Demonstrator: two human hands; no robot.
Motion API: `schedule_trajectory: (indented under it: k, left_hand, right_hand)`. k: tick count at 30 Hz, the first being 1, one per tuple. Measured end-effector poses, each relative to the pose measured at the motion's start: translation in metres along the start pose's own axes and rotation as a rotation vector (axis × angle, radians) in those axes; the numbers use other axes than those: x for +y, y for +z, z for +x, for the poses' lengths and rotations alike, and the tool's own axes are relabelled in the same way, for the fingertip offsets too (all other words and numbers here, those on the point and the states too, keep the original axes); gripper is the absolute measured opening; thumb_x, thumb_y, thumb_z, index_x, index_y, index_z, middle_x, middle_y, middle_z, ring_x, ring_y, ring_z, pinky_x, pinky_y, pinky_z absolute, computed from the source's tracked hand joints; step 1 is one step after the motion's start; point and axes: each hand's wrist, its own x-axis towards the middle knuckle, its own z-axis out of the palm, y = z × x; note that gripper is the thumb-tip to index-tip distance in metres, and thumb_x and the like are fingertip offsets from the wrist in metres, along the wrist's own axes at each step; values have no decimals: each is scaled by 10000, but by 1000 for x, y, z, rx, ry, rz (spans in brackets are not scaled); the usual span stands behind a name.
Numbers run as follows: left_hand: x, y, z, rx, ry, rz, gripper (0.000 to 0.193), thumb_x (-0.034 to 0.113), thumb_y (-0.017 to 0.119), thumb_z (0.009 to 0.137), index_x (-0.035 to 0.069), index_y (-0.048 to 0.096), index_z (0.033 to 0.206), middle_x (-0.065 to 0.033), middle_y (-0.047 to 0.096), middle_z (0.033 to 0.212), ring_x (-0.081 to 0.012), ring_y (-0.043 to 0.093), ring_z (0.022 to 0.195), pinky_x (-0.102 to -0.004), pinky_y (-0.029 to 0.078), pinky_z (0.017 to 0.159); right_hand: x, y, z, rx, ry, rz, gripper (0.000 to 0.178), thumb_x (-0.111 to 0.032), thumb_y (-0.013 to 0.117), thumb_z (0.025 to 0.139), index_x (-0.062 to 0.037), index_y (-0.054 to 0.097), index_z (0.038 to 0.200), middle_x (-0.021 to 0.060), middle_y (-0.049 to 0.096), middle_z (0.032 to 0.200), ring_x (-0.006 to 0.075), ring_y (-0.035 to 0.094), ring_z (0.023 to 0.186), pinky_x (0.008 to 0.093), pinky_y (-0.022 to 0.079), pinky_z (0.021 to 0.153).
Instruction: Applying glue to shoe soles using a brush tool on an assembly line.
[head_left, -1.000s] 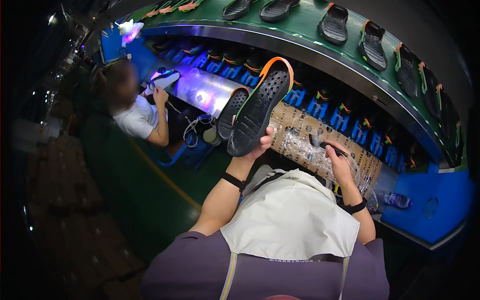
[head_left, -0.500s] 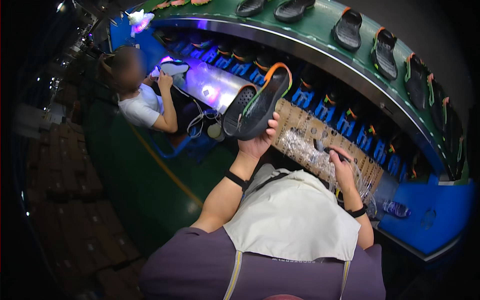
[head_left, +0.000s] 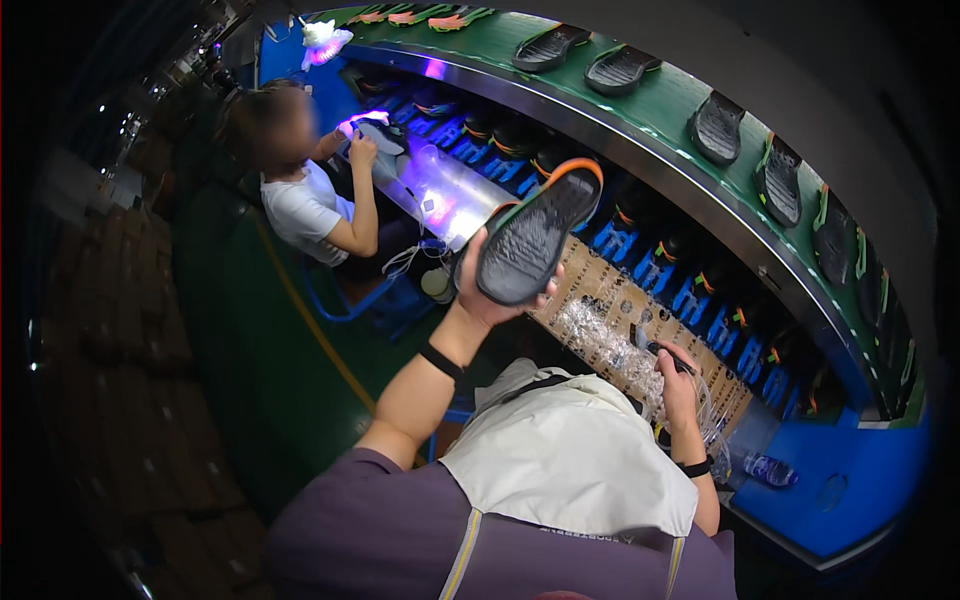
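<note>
My left hand is raised over the near edge of the bench, its fingers wrapped around a black clog with an orange rim at its upper end. The clog's ridged, shiny black face is turned toward me. Another dark part with a green edge shows behind it, mostly hidden; whether it belongs to the same clog I cannot tell. Lower and to the right, my right hand is closed on the black handle of a small tool, just above the bench. The tool's tip is too small to make out.
Cardboard with clear plastic film covers the bench. Black clogs stand on a green conveyor above a row of blue holders. At left, a person in white handles a shoe under purple light. A bottle lies at right.
The clog has turned in my left hand, so its perforated upper no longer shows and its ridged face fronts me. My right hand keeps its hold on the tool. The whole view has shifted slightly.
</note>
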Motion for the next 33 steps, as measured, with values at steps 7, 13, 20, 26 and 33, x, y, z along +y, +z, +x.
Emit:
schedule_trajectory:
  k: [7,13,20,26,33]
  left_hand:
    - [173,59,118,-75,154,280,1136,893,252,954,-60,393,1558,-380,502,1446,-494,601,1254,-539,588,980]
    - [200,15,185,422,548,397,981,648,424,1074,-54,58,1652,-406,417,1528,-519,592,1291,-560,549,1082]
    - [251,-57,202,832,1196,1688,247,192,692,958,-26,767,1044,-184,784,991,-286,771,816,-402,614,762]
    - [363,-58,215,1359,869,2311,891,413,808,816,-24,481,1520,-356,502,1444,-499,478,1377,-576,415,1130]
    - [450,-105,250,750,811,2743,622,457,772,897,11,689,1322,-227,751,1107,-446,682,1146,-599,475,1073]
  right_hand:
    - [16,0,4,45,-7,-35,265,-197,685,1007,-14,760,1182,35,675,845,124,605,792,280,482,750]
    - [16,2,8,111,42,-34,278,-192,686,1005,7,752,1188,34,672,833,128,609,792,280,483,744]
    - [7,10,30,190,182,-27,289,-201,690,1005,11,751,1191,22,657,824,121,589,780,278,465,734]
    - [-3,21,45,196,230,-94,277,-174,681,1012,4,754,1211,30,668,844,131,606,793,283,483,761]
    - [-17,34,61,257,225,-143,296,-197,654,1027,-3,740,1233,34,666,840,132,600,792,290,479,773]
